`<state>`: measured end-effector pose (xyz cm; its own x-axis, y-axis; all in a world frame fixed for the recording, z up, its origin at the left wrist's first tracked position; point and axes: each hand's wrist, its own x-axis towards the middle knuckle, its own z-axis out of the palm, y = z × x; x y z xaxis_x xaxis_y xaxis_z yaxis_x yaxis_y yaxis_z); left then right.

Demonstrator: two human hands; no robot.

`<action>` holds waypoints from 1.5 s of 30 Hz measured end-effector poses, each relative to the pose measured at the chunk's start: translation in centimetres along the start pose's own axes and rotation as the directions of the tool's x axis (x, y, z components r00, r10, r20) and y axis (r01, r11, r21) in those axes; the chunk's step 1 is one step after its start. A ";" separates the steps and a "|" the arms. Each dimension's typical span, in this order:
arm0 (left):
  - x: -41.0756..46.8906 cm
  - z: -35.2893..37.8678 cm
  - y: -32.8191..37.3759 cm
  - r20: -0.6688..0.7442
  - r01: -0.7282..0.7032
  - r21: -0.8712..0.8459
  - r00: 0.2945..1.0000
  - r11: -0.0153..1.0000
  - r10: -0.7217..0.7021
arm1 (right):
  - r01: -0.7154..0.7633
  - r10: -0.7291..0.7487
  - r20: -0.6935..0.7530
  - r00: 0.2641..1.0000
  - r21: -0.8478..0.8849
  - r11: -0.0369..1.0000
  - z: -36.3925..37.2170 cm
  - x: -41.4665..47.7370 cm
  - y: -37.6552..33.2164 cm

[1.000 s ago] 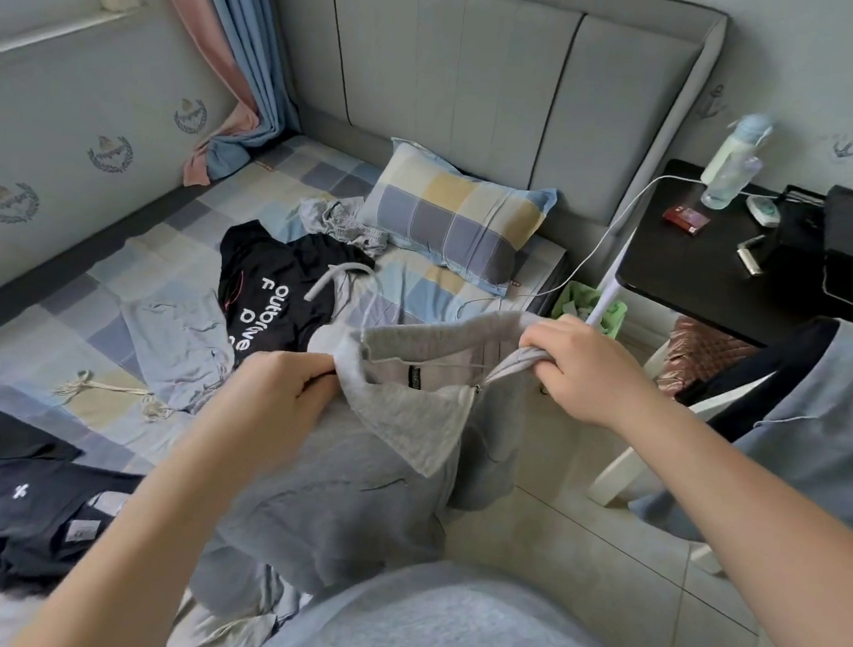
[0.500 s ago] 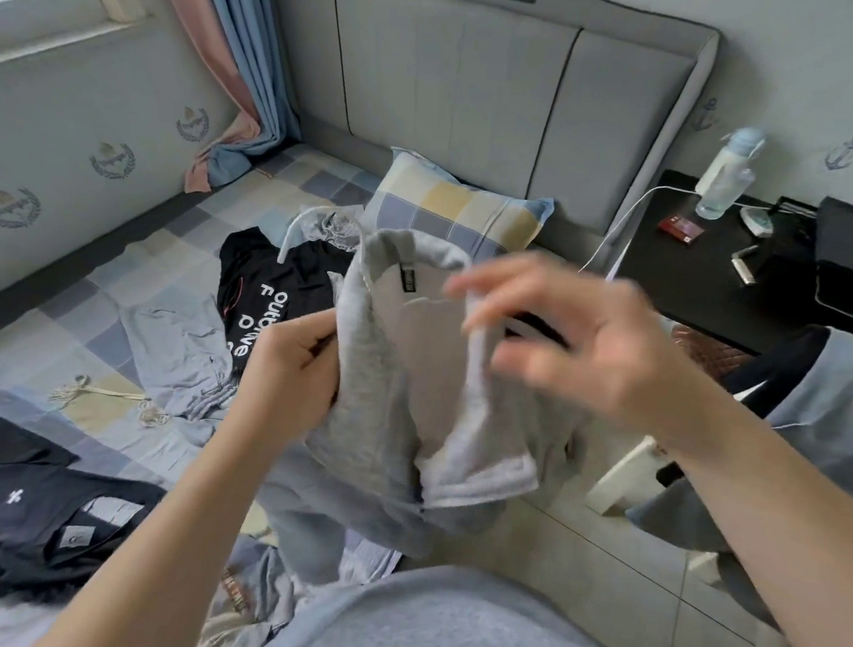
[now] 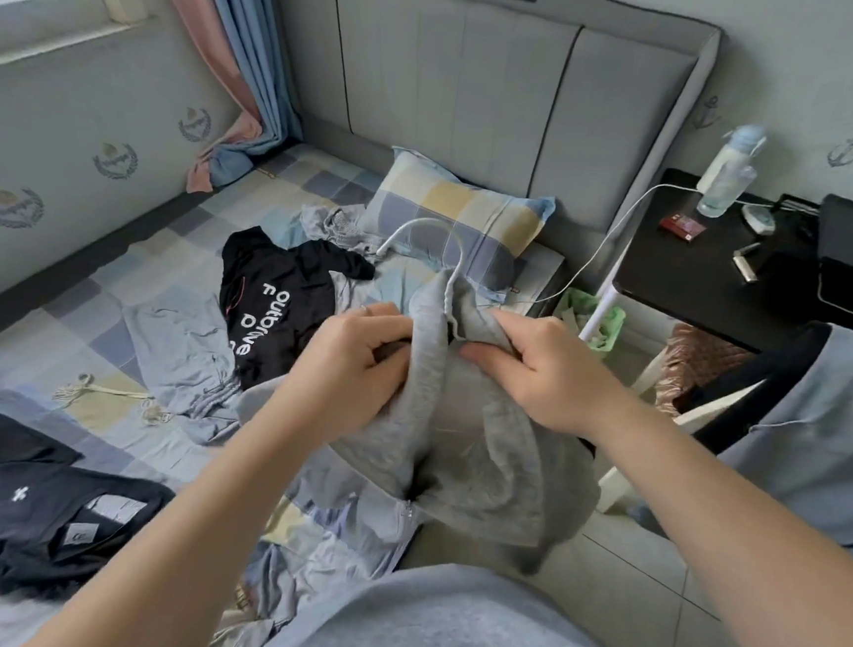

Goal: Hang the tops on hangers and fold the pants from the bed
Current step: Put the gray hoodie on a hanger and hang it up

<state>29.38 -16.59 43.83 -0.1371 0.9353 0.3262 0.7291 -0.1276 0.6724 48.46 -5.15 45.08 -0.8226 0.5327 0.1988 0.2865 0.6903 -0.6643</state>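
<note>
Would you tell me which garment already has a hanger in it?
The grey top gripped by the left hand and right hand; a white hanger hook rises from its neck alone.

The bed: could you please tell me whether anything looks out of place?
Nothing damaged or spilled. The grey top is bunched round the white hanger, gripped by the left hand and right hand; light blue pants and a black T-shirt lie crumpled on the bed.

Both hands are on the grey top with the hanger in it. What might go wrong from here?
The grey top is bunched round the white hanger, so one shoulder may slip off. The left hand and right hand seem to grip fabric only, so the hanger might tilt or drop.
</note>
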 end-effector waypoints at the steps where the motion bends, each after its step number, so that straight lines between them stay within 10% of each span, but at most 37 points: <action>1: 0.1 -0.4 -0.2 0.025 0.016 -0.011 1.000 1.000 -0.016 | 0.003 -0.001 -0.030 1.000 0.060 0.998 0.0 0.0 0.0; 17: -6.6 -1.3 -7.5 0.316 0.522 -0.017 0.812 0.853 -0.491 | -0.078 0.124 -0.133 0.983 0.312 0.947 -0.8 -3.6 4.7; 24: -6.5 -2.6 -8.1 -0.030 0.425 -0.146 0.901 0.893 -0.433 | -0.178 0.181 0.008 0.983 0.228 0.957 -1.5 -5.3 6.7; 38: -6.9 -3.5 -5.8 -0.120 0.245 0.101 0.965 0.964 -0.232 | -0.071 0.148 -0.104 0.984 0.528 0.846 0.4 -5.1 4.2; 45: -8.6 -1.2 -7.0 -0.248 0.471 0.113 0.866 0.875 -0.434 | -0.104 0.188 -0.082 0.979 0.592 0.799 -0.1 -5.2 5.0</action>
<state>24.70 -24.13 37.13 -0.6015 0.7836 0.1554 0.6489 0.3658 0.6672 54.22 -4.44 40.76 -0.7107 0.6916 0.1285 0.0237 0.2062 -0.9782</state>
